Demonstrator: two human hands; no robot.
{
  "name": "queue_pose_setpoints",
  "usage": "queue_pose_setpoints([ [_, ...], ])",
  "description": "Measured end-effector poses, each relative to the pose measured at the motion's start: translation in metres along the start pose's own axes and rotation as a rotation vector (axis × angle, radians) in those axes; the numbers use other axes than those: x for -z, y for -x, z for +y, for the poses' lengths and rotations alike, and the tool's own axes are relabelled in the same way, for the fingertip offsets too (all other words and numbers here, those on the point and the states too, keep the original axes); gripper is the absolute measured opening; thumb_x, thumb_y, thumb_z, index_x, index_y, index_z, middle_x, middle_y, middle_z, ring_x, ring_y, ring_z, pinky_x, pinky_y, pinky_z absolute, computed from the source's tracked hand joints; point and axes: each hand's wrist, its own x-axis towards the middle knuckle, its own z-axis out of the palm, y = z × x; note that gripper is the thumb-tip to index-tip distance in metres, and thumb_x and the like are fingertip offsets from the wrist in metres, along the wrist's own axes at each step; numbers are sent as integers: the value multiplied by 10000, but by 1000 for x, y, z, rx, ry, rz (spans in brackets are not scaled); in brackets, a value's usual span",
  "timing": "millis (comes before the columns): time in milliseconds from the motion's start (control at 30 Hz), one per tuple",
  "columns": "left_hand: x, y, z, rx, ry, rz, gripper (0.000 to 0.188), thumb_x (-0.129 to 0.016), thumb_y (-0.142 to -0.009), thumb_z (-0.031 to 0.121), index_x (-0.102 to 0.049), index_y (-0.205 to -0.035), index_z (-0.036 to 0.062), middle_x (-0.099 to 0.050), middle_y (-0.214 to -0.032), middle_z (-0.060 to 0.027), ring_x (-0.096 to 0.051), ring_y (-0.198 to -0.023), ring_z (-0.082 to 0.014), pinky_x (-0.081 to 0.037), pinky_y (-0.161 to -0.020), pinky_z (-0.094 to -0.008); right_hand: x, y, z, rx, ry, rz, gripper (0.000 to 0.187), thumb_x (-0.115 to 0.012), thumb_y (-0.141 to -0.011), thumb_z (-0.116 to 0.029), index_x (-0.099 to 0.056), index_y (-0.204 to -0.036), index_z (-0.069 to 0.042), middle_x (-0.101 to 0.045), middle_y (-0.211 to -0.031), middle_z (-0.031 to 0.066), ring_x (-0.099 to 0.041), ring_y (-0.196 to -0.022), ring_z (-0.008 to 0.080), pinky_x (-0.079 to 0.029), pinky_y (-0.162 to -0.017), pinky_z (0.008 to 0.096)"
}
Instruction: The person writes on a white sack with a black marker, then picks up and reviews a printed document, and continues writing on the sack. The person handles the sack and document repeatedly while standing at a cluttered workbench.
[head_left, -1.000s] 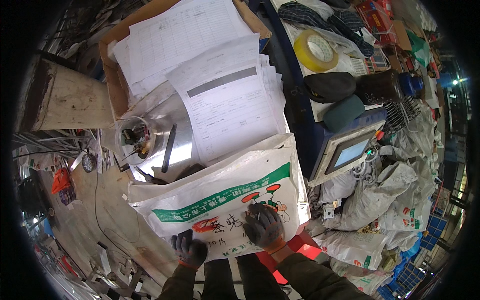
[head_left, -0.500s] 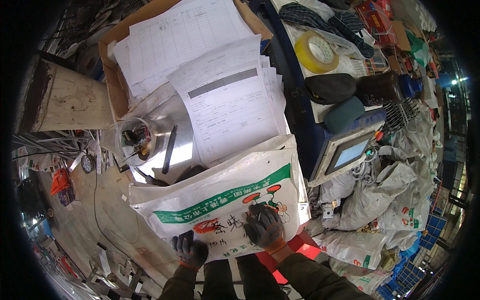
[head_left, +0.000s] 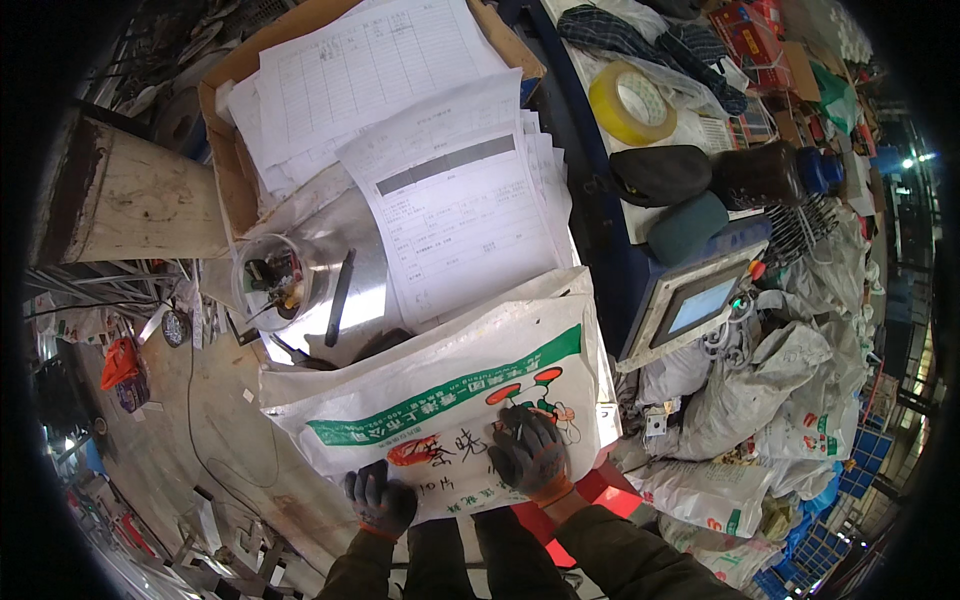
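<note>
A white woven sack with a green printed band, a cartoon figure and black handwriting lies folded before me. My left hand, in a dark grey glove with an orange cuff, is closed at the sack's near left edge. In a matching glove, my right hand presses on the sack's printed face right of the handwriting, its bent fingers apart. Printed paper sheets lie just beyond the sack's far edge. Left of them are a black pen and a clear plastic tub holding small items. Whatever is under the sack is hidden.
A cardboard box holds more papers. At right are a yellow tape roll, a dark case, a dark bottle with a blue cap and a screen panel. Filled white sacks crowd the right side.
</note>
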Motion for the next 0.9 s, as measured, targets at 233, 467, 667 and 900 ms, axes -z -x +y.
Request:
queue_pose_setpoints([
  [233, 3, -5, 4, 8, -15, 26, 383, -865, -797, 299, -640, -1068, 148, -674, -1435, -207, -612, -1296, -459, -405, -1149, -689, -1, 2, 1, -6, -1, -11, 408, -872, -919, -210, -807, -1316, -141, -740, -1403, 146, -691, -1327, 365, -559, -1133, 564],
  [467, 9, -15, 7, 20, 33, 18, 337, -839, -806, 250, -632, -1048, 139, -685, -1412, -221, -638, -1255, -455, -425, -1114, -678, 0, 1, 0, -7, 4, -6, 418, -870, -926, -218, -806, -1333, -147, -745, -1409, 154, -694, -1326, 372, -559, -1133, 562],
  [667, 9, -23, 9, -5, 23, 75, 329, -824, -822, 253, -625, -1048, 120, -694, -1390, -222, -651, -1234, -453, -434, -1078, -668, -1, 1, 0, 19, 24, 30, 432, -872, -923, -225, -810, -1344, -146, -751, -1409, 154, -698, -1328, 371, -558, -1137, 558],
  [900, 12, -25, 10, -1, 59, 65, 299, -816, -851, 256, -647, -1058, 121, -687, -1418, -219, -640, -1275, -454, -432, -1079, -671, 2, -1, -4, 23, 41, 17, 432, -864, -933, -216, -787, -1349, -127, -736, -1435, 148, -702, -1318, 369, -550, -1143, 550],
])
